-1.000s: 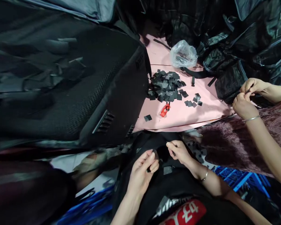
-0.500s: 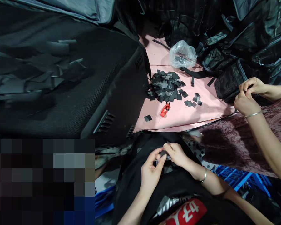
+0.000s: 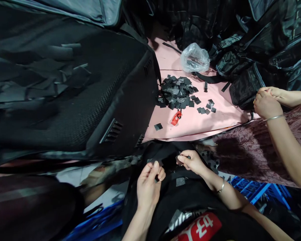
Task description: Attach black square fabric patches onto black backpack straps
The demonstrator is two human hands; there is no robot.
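Hands low at frame centre over black fabric [image 3: 170, 160] in the lap: left hand [image 3: 149, 182] pinched shut on a small dark piece, right hand [image 3: 192, 161] pinching another, just apart, pile of black squares [image 3: 177, 92] on pink table [image 3: 190, 125] farther ahead.

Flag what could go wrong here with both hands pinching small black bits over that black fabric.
1. The left hand and right hand pinch tiny dark pieces over black fabric; a slipped grip may lose one against it.
2. Loose black squares lie piled on the pink sheet; a sleeve could scatter them.
3. A co-worker's hands work close by, so elbows may bump.
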